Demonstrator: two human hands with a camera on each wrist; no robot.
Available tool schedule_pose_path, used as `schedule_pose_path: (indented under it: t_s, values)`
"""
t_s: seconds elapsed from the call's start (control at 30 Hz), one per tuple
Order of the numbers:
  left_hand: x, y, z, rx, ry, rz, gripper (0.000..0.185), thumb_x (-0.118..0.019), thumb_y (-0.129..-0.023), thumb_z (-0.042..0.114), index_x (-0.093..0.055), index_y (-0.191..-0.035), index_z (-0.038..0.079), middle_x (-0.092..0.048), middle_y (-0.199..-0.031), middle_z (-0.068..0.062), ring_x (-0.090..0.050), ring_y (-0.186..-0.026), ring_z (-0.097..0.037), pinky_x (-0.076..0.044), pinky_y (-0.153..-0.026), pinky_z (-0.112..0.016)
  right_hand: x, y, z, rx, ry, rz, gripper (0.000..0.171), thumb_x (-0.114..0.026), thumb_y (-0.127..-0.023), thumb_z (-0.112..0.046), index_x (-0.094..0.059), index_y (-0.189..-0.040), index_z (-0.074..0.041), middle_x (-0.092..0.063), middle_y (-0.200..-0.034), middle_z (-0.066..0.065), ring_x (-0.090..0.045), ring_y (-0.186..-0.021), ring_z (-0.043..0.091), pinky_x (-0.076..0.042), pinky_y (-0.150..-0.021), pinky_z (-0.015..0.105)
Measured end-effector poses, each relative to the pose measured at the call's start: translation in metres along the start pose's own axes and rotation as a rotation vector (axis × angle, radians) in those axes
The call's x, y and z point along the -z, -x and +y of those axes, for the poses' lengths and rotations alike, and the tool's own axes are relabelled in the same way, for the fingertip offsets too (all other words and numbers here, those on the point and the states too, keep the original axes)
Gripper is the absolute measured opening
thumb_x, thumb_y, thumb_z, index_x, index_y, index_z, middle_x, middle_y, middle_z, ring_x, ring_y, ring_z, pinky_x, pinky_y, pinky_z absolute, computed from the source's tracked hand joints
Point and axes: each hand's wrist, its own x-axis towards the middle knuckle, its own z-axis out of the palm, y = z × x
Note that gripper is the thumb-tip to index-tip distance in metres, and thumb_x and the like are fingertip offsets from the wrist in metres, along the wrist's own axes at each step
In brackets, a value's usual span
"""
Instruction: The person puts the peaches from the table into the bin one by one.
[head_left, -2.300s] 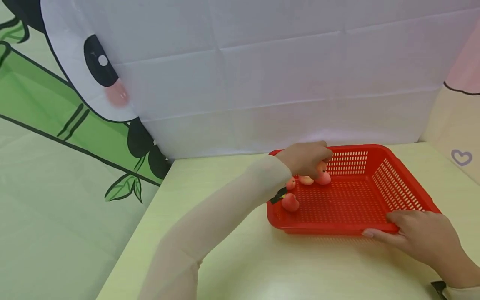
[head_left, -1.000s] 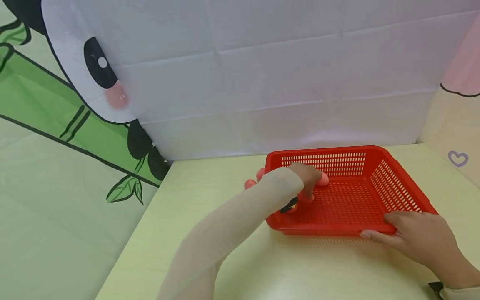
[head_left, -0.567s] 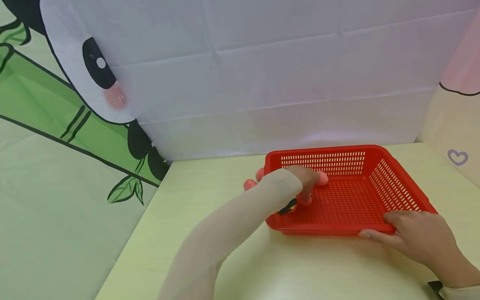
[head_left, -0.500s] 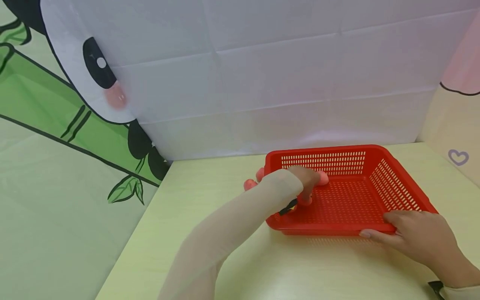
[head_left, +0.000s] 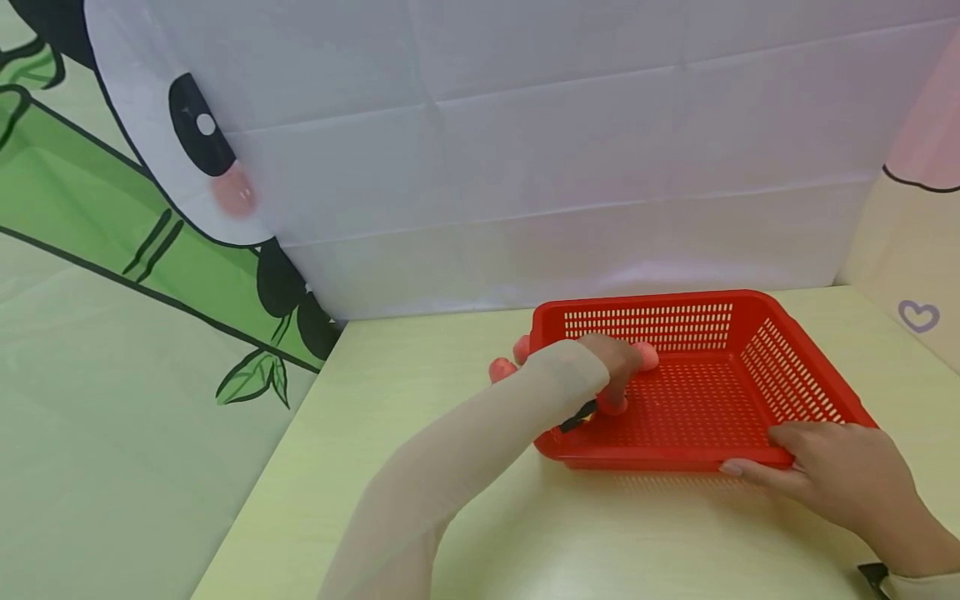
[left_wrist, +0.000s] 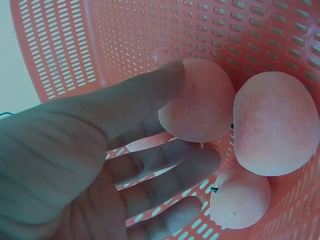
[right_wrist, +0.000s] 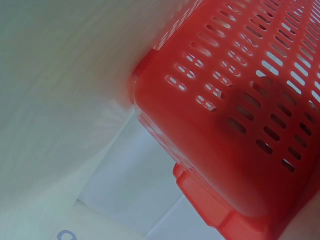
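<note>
The person's left hand [head_left: 613,360] is inside the red basket [head_left: 675,460], its thumb and fingers placed around a round pink fruit [left_wrist: 207,107]. Close to this held fruit, a bigger-looking fruit [left_wrist: 275,125] and a small fruit [left_wrist: 240,200] are lying in the basket. The right hand [head_left: 843,483] grips the near rim, at the right corner. Two more pink fruits [head_left: 502,369] rest outside, beside the basket's left wall, on the pale table [head_left: 637,542].
</note>
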Motion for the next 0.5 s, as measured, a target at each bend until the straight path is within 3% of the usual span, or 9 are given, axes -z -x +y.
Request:
schedule_pose_path:
  t_s: [0.03,0.2,0.4,0.5]
  values:
    - [0.000,0.000,0.000,0.016,0.028,0.002,0.061,-0.091,-0.087,0.020,-0.066,-0.134,0.048,-0.064,-0.105,0.003,-0.064,-0.084,-0.018,-0.058,-0.066,-0.033,0.000,0.000,0.000,0.000,-0.002,-0.002,0.061,-0.078,-0.076,-0.078,-0.044,-0.064,-0.029,-0.028,-0.054,-0.017,-0.027,-0.051,0.003,-0.023,-0.050,0.027]
    - [0.002,0.001,-0.001,-0.014,-0.019,-0.009,0.061,-0.090,-0.087,0.021,-0.067,-0.137,0.047,-0.063,-0.107,0.003,-0.065,-0.087,-0.017,-0.058,-0.066,-0.033,0.000,0.000,0.000,-0.006,0.002,-0.022,0.061,-0.075,-0.077,-0.080,-0.046,-0.065,-0.028,-0.030,-0.055,-0.016,-0.028,-0.052,0.003,-0.023,-0.050,0.028]
    - [0.011,0.004,-0.003,-0.011,0.133,-0.058,0.068,-0.094,-0.083,0.018,-0.067,-0.138,0.049,-0.059,-0.125,0.005,-0.065,-0.097,-0.023,-0.060,-0.064,-0.039,-0.001,0.000,0.000,-0.007,0.001,-0.026,0.059,-0.078,-0.076,-0.077,-0.048,-0.066,-0.028,-0.031,-0.055,-0.016,-0.029,-0.052,0.004,-0.025,-0.050,0.028]
    - [0.016,0.003,-0.005,-0.030,0.187,-0.087,0.055,-0.092,-0.085,0.017,-0.071,-0.130,0.042,-0.057,-0.129,0.006,-0.067,-0.100,-0.026,-0.062,-0.065,-0.042,-0.002,0.000,0.000,-0.004,0.001,-0.020,0.059,-0.079,-0.075,-0.077,-0.046,-0.065,-0.028,-0.030,-0.054,-0.017,-0.029,-0.052,0.004,-0.024,-0.050,0.028]
